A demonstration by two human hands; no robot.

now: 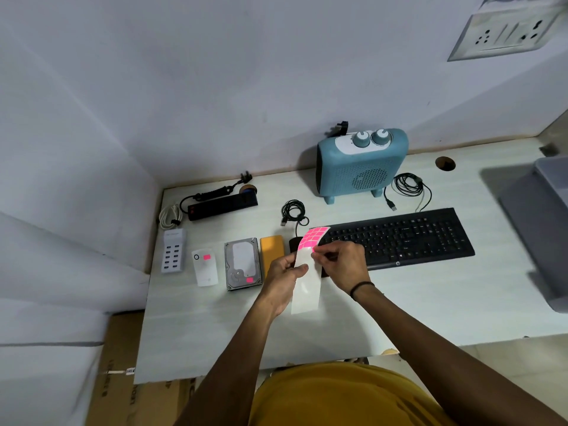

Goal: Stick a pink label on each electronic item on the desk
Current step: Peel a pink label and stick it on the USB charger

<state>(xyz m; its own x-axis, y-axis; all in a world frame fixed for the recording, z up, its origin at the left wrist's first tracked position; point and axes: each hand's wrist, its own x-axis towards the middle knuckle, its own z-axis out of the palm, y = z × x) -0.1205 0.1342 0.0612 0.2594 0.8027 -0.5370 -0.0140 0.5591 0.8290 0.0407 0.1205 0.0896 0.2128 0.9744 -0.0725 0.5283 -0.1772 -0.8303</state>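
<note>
the left hand (284, 272) held a long white backing strip with pink square labels at its top end (309, 265), its grip closed on the strip's left edge with the thumb across the front. the right hand (341, 262) had its grip pinched at the strip's right edge, just below the pink labels, apparently on one label being peeled; whether that label was fully free could not be told. the strip was held above the white worktop (399, 302), in front of the black keyboard (399, 238). a pink label was visible on the small white rectangular device (205, 267) and on the grey metal hard drive (242, 262). no label was visible on the yellow flat rectangular case (272, 245), the white multi-port usb charger (173, 250), the black power strip (222, 206), the teal fan heater (362, 164) or the keyboard; a dark item behind the strip was mostly hidden. judged risks: the label could fold and stick to itself or to a fingertip if peeled at a steep angle; it could tear if pulled before its corner lifted cleanly; the loose lower end of the strip could swing and brush the hard drive; an item could be skipped, since the unlabelled ones lay well apart across the worktop.
</note>
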